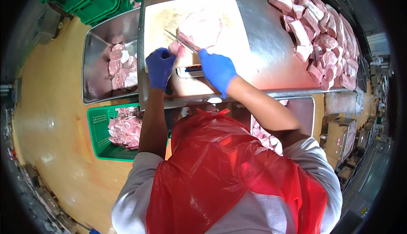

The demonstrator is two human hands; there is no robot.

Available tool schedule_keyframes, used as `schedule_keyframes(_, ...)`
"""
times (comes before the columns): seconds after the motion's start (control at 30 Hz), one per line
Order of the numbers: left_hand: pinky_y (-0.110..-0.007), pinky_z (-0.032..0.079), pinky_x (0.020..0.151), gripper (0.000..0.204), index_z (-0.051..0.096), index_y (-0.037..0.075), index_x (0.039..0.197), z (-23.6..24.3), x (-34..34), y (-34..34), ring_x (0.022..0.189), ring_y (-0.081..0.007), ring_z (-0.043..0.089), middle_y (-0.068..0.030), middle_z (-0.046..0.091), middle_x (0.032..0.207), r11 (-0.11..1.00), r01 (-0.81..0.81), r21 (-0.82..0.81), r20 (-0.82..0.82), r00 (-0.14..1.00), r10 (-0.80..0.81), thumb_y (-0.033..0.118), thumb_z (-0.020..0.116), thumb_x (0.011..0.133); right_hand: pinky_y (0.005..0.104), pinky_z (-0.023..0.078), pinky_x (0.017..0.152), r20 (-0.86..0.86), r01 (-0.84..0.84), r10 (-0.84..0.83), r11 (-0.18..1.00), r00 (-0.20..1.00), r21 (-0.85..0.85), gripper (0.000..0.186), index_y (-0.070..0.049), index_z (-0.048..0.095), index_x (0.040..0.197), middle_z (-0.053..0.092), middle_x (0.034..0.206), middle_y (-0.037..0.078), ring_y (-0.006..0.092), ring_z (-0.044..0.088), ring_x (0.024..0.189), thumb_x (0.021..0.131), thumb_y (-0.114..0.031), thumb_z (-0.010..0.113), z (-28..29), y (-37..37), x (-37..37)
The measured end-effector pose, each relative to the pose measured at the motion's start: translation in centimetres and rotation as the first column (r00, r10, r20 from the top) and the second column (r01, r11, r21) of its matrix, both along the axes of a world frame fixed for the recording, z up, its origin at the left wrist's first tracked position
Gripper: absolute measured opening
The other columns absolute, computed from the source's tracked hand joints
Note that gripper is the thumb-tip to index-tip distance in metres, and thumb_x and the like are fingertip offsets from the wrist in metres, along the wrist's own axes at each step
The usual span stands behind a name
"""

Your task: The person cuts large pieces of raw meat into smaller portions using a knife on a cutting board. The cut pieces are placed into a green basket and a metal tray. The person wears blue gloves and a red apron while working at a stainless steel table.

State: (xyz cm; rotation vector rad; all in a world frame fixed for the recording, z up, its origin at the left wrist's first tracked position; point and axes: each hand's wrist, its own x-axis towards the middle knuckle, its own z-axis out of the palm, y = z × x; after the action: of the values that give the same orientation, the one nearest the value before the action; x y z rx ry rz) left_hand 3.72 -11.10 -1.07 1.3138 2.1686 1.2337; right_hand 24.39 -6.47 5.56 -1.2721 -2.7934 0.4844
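A person in a red apron (220,162) stands at a metal table (258,26) with meat on a white board (156,20). The right hand (218,69) is closed tight around the handle of a knife (181,41), and its thin blade points up and to the left. The left hand (161,68) has its fingers curled beside a small lump of meat (174,47), at the left of the blade. I cannot tell from here if those fingers pinch the lump or just rest against it. A big flat slab of meat (207,26) lies on the board, on the far side of the knife. I think this is the cutting step, with the lump being trimmed from the slab, but I cannot see if the two are joined. To my mind, the next bit of cutting calls for a firm left hand on the meat, with the fingertips tucked well away from the blade. A big pile of meat (326,34) lies at the right of the table. More pieces sit in the metal tub (87,75) and the green basket (97,128) on the left.
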Motion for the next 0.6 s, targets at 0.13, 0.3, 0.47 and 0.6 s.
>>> schedule_keyframes(0.13,-0.036,0.051,0.060,0.015,0.068,0.002,0.076,0.0,-1.5,-0.4,0.061,-0.0247,0.064,-0.0134,0.066,0.068,0.994,0.064,0.093,-0.107,0.993,-0.054,0.015,0.076,0.074,0.0472,0.057,0.075,0.161,0.042,-0.033,0.997,0.986,-0.057,0.028,0.001,0.058,0.111,0.072,0.091,0.023,0.0388,0.072,0.086,0.091,-0.018,0.061,-0.8,1.0,1.3)
schedule_keyframes(0.3,-0.033,0.037,0.051,0.023,0.058,0.002,0.070,-1.2,-9.0,-10.1,0.057,-0.0103,0.042,-0.0084,0.047,0.060,0.997,0.074,-0.038,-0.103,0.992,-0.078,0.011,0.074,0.082,0.0484,0.055,0.068,0.382,-0.116,0.131,0.991,0.915,-0.063,0.028,-0.004,0.054,0.117,0.069,0.080,0.020,0.0380,0.070,0.077,0.094,-0.020,0.059,2.7,0.4,13.2)
schedule_keyframes(0.47,-0.039,0.054,0.089,0.034,0.064,-0.003,0.121,-8.4,-18.9,-27.6,0.098,-0.0265,0.067,-0.0145,0.071,0.107,0.830,-0.404,-0.383,-0.469,0.860,0.202,0.003,0.067,0.088,0.0483,0.048,0.059,-0.210,0.234,-0.250,0.967,0.945,-0.099,0.015,-0.001,0.053,0.102,0.064,0.074,0.023,0.0389,0.064,0.067,0.101,-0.016,0.057,-0.1,-1.5,20.0)
schedule_keyframes(0.6,-0.039,0.048,0.101,0.048,0.057,-0.006,0.133,-2.5,-21.2,-23.3,0.115,-0.0306,0.063,-0.0236,0.063,0.129,0.795,-0.578,0.186,-0.380,0.703,0.601,0.011,0.067,0.090,0.0304,0.045,0.050,-0.375,0.457,-0.569,0.818,0.731,-0.351,0.020,-0.002,0.054,0.096,0.057,0.067,0.006,0.0114,0.054,0.055,0.105,-0.019,0.053,-0.5,0.2,18.5)
